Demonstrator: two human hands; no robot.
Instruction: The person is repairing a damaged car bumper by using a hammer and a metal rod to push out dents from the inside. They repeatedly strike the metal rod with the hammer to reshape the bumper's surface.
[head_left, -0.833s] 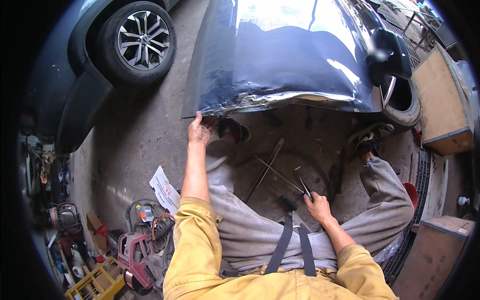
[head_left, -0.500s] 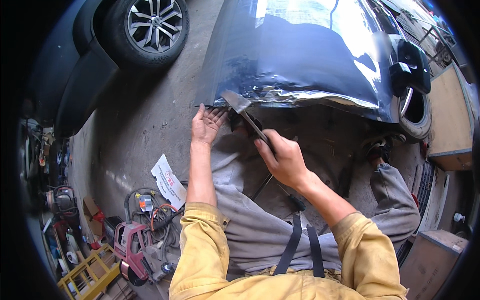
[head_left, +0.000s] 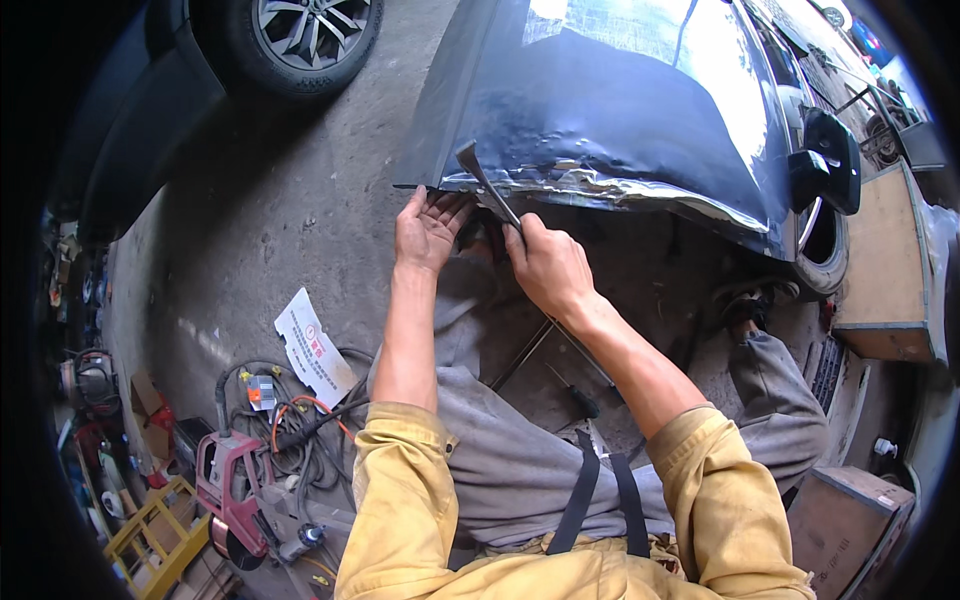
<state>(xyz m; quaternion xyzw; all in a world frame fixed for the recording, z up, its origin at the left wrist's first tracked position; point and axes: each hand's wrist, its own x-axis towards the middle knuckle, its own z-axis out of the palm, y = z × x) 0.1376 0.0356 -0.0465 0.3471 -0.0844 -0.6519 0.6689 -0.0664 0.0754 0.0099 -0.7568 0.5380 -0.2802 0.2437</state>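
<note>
A dark blue car door [head_left: 600, 110] with a black side mirror [head_left: 830, 160] lies in front of me. Its near edge is creased and dented, with bare shiny metal showing. My right hand [head_left: 552, 265] is closed around the handle of a metal hammer [head_left: 488, 184], whose head is over the door's near left corner. My left hand [head_left: 428, 235] is palm up at that corner, thumb against the edge and fingers stretched out beneath it. Their tips are partly hidden by the panel, so anything behind it cannot be seen.
A screwdriver [head_left: 582, 402] lies on the floor between my legs. To the left are a white printed sheet [head_left: 318, 350], tangled cables and a pink machine [head_left: 232, 470]. A car wheel [head_left: 312, 40] stands far left; wooden boxes [head_left: 885, 270] are at right.
The hammer head has risen and turned edge-on, and my right hand has shifted up and left. The left hand stays at the corner. The whole view has moved slightly.
</note>
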